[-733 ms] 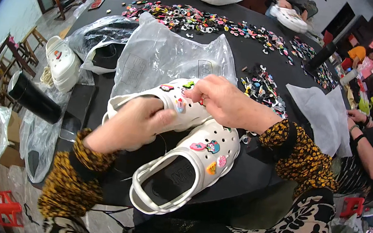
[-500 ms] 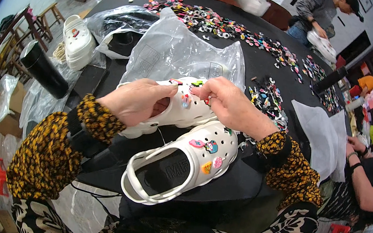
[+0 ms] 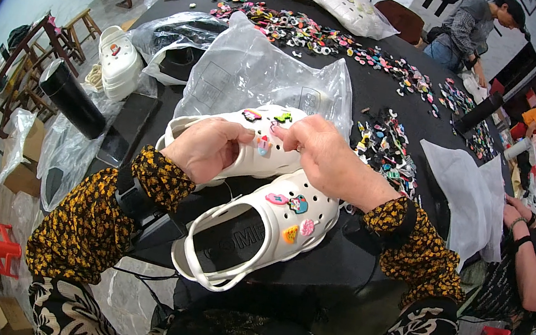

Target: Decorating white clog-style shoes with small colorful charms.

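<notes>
A white clog [image 3: 282, 164] with colourful charms on its toe lies across the table before me. My left hand [image 3: 210, 150] grips its near side at the foot opening, fingers partly inside. Over the toe, my right hand [image 3: 321, 154] is closed in a pinch against the surface; whatever sits between its fingertips is hidden. A cupcake-like charm [image 3: 263, 144] and a green charm [image 3: 282, 117] show between and beyond my hands. Closer to me rests a second white clog [image 3: 256, 251], its heel strap toward me, with several charms including an orange one [image 3: 290, 233] in its holes.
A clear plastic bag [image 3: 269, 65] lies just beyond the clogs. Loose charms [image 3: 387, 150] are piled at right and along the far side. At left stand a black bottle [image 3: 73, 98] and another white clog [image 3: 119, 64]. Other people work around the table.
My view has shifted slightly; both hands stay on the far clog, the right still pinching at its toe. Across the table, a person's bagged clog comes more fully into view.
</notes>
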A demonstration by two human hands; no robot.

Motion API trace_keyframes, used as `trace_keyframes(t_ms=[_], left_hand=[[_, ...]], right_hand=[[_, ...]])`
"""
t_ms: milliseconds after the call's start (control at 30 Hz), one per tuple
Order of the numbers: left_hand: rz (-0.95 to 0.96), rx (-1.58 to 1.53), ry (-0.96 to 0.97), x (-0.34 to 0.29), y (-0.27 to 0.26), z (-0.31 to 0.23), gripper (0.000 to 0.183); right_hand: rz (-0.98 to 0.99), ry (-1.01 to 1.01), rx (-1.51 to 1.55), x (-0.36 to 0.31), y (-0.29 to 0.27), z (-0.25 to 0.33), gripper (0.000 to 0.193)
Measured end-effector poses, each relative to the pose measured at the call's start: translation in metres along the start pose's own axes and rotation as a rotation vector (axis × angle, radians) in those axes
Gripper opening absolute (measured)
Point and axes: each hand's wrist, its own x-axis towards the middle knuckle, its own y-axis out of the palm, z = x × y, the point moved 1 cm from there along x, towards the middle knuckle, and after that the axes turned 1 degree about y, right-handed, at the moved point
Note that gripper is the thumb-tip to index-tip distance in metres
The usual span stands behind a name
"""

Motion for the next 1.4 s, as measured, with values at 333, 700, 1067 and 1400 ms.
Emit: trace_keyframes(t_ms=[333, 700, 1067, 1400], left_hand=[[0.008, -0.004, -0.019, -0.006, 0.003, -0.001, 0.036], [0.015, 0.086, -0.018, -0.005, 0.001, 0.002, 0.038], [0.006, 0.158, 0.016, 0.002, -0.004, -0.002, 0.034], [0.028, 0.113, 0.018, -0.002, -0.007, -0.004, 0.046]], right_hand=[[0.037, -0.015, -0.047, -0.005, 0.008, -0.005, 0.029], [0.079, -0.017, -0.076, -0.005, 0.007, -0.009, 0.018], [0.042, -0.039, -0.085, 0.007, 0.007, -0.015, 0.025], [-0.16, 0.289, 0.385, 0.011, 0.0, -0.031, 0.013]])
